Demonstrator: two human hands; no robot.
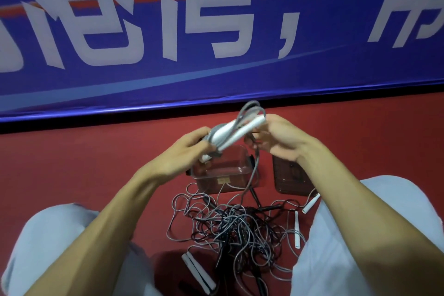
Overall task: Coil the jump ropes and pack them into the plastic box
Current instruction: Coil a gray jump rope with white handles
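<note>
I hold a jump rope with two white handles [236, 133] and a grey cord above the clear plastic box [224, 172]. My left hand [189, 149] grips the lower ends of the handles together with several cord loops. My right hand [278, 138] pinches the upper end of the handles, and a grey loop [251, 109] sticks up beyond it. One strand of cord [254, 168] hangs from my hands down to a tangled pile of grey and black ropes [236, 228] on the red floor. The box stands open with nothing visible inside.
The box's lid [292, 180] lies flat to the right of the box. Loose white handles lie at the pile's right [297, 230] and lower left [198, 271]. My knees in light trousers flank the pile. A blue banner wall [216, 31] rises just behind the box.
</note>
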